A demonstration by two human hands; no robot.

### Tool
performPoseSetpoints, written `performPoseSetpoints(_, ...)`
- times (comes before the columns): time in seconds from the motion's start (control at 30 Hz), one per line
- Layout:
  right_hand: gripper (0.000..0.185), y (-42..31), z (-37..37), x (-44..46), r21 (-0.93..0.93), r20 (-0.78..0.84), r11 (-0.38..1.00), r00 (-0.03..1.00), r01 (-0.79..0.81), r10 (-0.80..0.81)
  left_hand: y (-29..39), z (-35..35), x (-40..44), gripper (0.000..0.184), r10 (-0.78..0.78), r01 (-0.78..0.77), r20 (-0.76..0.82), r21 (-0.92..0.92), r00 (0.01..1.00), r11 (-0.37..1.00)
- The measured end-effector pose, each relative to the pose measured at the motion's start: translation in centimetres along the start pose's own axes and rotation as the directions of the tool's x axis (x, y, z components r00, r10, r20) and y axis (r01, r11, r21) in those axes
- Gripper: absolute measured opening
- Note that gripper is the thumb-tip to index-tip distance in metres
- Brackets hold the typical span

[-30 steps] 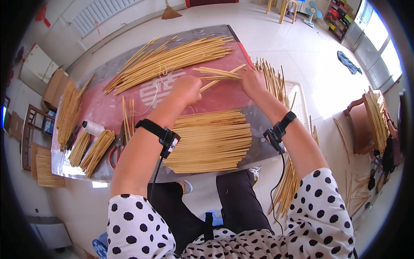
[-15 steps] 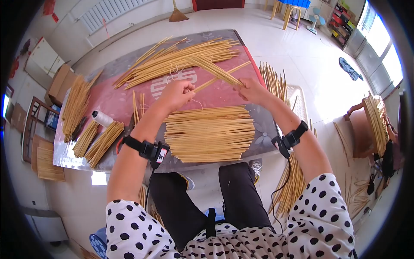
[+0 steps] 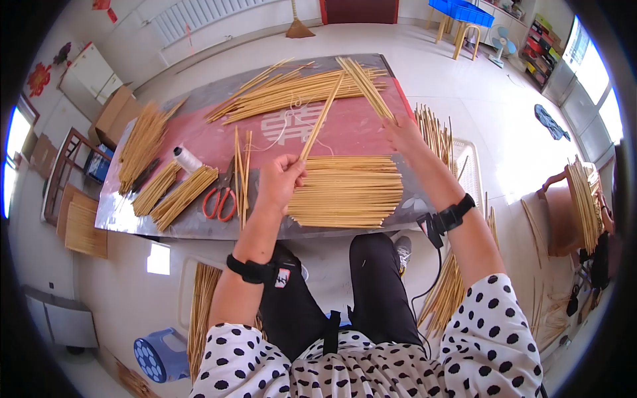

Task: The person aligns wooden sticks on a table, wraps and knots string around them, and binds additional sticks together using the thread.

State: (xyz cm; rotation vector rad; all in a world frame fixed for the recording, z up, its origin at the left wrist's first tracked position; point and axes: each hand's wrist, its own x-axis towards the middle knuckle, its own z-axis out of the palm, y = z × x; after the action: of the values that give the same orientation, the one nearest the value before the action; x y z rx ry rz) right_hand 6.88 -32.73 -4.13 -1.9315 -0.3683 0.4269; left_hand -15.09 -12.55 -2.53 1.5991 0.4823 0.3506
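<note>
My left hand (image 3: 282,180) is closed on one or two thin straw-coloured stalks (image 3: 322,118) that point up and away. It hovers at the upper left corner of a mat of stalks (image 3: 346,194) laid side by side on the table. My right hand (image 3: 402,135) grips a small bundle of stalks (image 3: 366,87) by the near end, above the table's right edge. Loose white thread (image 3: 289,122) curls on the tabletop between the hands and a large pile of stalks (image 3: 302,93).
Left on the table (image 3: 199,126) are orange-handled scissors (image 3: 220,203), a thread spool (image 3: 187,160), short stalk bundles (image 3: 186,197) and a taller bundle (image 3: 142,147). More stalks (image 3: 434,138) stand in a white basket (image 3: 468,174) to the right. A blue stool (image 3: 159,355) is at lower left.
My hands have drawn apart. The stalks in my left hand no longer cross the bundle and now point more steeply away. My left hand has come nearer the mat. The view has shifted, uncovering the scissors.
</note>
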Motion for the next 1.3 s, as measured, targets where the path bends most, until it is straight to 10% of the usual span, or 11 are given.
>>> performPoseSetpoints(0.13, 0.037, 1.9, 0.9, 2.5, -0.522, -0.185, 0.846, 0.983, -0.107, 0.011, -1.4, -0.4, -4.9, 0.012, -0.072, 0.064, -0.072, -0.104, 0.995, 0.993)
performPoseSetpoints(0.37, 0.049, 1.0, 4.0, -0.1, -0.732, -0.378, 0.634, 0.923, -0.249, -0.073, -4.0, -1.3, -14.3, 0.012, -0.187, 0.164, -0.051, -0.292, 0.981, 0.942)
performPoseSetpoints(0.47, 0.051, -0.3, 3.7, -2.6, -0.637, -0.230, 0.764, 0.920, 0.104, -0.318, -4.4, -1.2, -17.4, 0.013, -0.168, 0.145, -0.038, -0.340, 0.985, 0.929)
performPoseSetpoints(0.53, 0.042, 1.9, 4.9, -4.9, -0.239, 0.155, 0.912, 0.941, 0.333, -0.302, -4.0, -0.9, -18.8, 0.014, -0.141, 0.114, -0.055, -0.346, 0.988, 0.931)
performPoseSetpoints(0.67, 0.028, -2.1, 7.8, -19.2, 0.266, 0.561, 0.963, 0.806, 0.043, -0.191, -3.6, 0.3, -19.9, 0.014, -0.102, 0.078, -0.072, -0.275, 0.992, 0.958)
performPoseSetpoints(0.77, 0.017, -1.0, 9.2, -23.0, 0.466, 0.432, 0.884, 0.864, 0.030, -0.257, -3.4, 1.2, -20.8, 0.016, -0.061, 0.049, -0.063, -0.175, 0.996, 0.983)
performPoseSetpoints(1.3, 0.010, 0.2, 9.2, -28.5, 0.304, 0.308, 0.925, 0.896, 0.227, -0.321, -1.7, 0.6, -24.4, 0.006, 0.212, -0.222, 0.071, 0.430, 0.975, 0.875)
